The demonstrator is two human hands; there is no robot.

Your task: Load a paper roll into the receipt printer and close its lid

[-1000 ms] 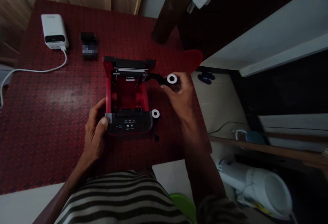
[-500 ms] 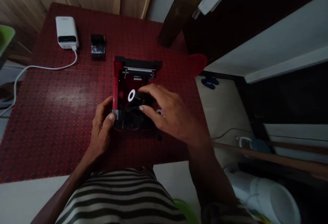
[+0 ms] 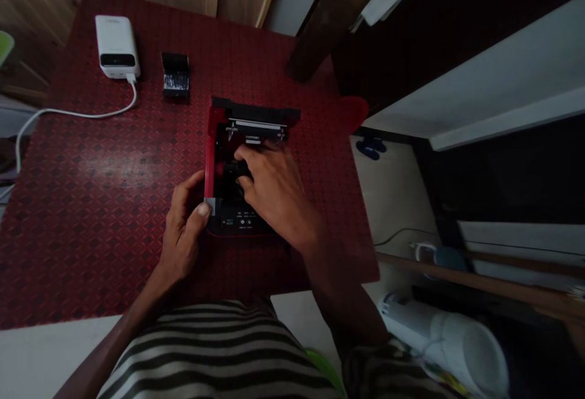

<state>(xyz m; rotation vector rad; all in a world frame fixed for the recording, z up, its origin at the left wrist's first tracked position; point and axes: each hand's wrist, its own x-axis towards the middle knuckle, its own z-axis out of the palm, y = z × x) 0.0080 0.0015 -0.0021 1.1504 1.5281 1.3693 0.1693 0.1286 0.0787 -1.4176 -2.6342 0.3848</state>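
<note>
A small red and black machine (image 3: 249, 227), which looks like a label printer, sits on the table with its lid raised at the back. Its front panel shows printed icons and small marks. My left hand (image 3: 185, 222) grips the front left corner, thumb on top and fingers along the side. Inside the bay, my right hand (image 3: 274, 183) has its fingers closed around a black roll (image 3: 234, 169). Only the roll's left part shows; the palm and fingers cover the rest. A folded black strip with a shiny patch (image 3: 175, 76) lies farther back on the table.
A white power bank (image 3: 116, 45) with a white cable (image 3: 91, 116) lies at the back left of the red patterned table (image 3: 105, 222). At the back right stands a tall dark bottle (image 3: 320, 33) with a green cap. A red round object (image 3: 354, 114) is at the right edge.
My right hand has moved left and down into the bay with the black roll, whose white core end no longer shows. The front panel is now uncovered. My left hand keeps its hold.
</note>
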